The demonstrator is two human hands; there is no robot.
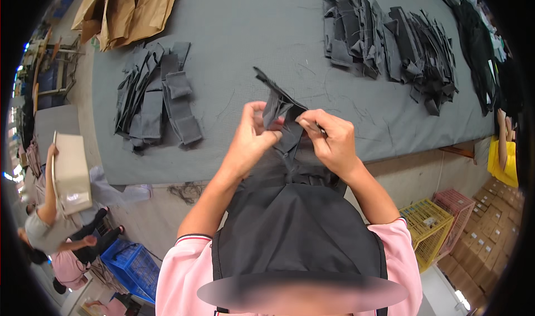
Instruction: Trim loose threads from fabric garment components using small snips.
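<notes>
Between my two hands, above the near edge of the table, is a dark grey fabric piece point(287, 130), folded and standing up at its top end. My left hand point(253, 140) is closed on its left side, thumb toward the cloth and fingers curled behind it. With thumb and forefinger, my right hand point(332, 139) pinches the piece's right edge. The lower end of the cloth hangs toward my black apron point(295, 227), where dark on dark makes its outline hard to follow.
A pile of dark fabric strips point(150, 107) lies left on the grey-covered table point(245, 32), with more strip bundles point(356, 32) far right. A brown paper bag point(150, 10) sits far left. Yellow crate point(426, 227) and blue crate point(131, 266) stand below. A co-worker carries a beige bin point(72, 171).
</notes>
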